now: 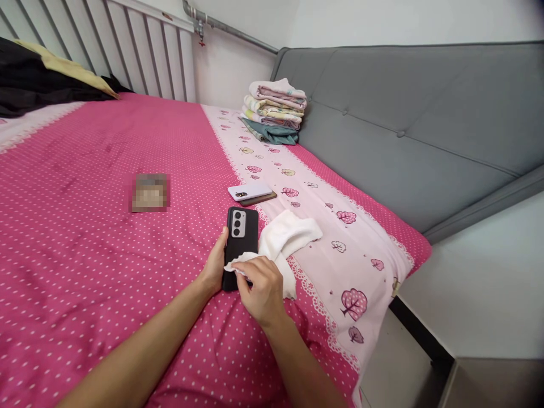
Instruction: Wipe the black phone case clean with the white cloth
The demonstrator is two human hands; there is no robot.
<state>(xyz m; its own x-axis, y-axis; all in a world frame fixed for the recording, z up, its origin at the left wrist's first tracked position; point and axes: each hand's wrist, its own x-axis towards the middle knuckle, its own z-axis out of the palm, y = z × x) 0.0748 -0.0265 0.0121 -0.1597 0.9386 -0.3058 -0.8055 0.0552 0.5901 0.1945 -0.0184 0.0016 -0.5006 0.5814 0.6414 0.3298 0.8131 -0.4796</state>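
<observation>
A black phone (244,246) with a pale camera block is held up with its back toward me. My left hand (215,260) grips it along its left side, with the thumb on the edge. My right hand (261,283) pinches a corner of a white cloth (289,232) over the lower part of the phone's back. The rest of the cloth spreads to the right on the bed. Just beyond the phone, a white phone (257,191) lies on top of a brownish flat item (266,199), whose kind I cannot make out.
The bed has a pink dotted cover (106,255) with a tree-print band. Folded cloths (276,107) are stacked by the grey headboard (403,107). A blurred-out item (149,192) lies at left. Dark clothing (38,85) rests near the radiator (140,51). The bed's edge drops off at right.
</observation>
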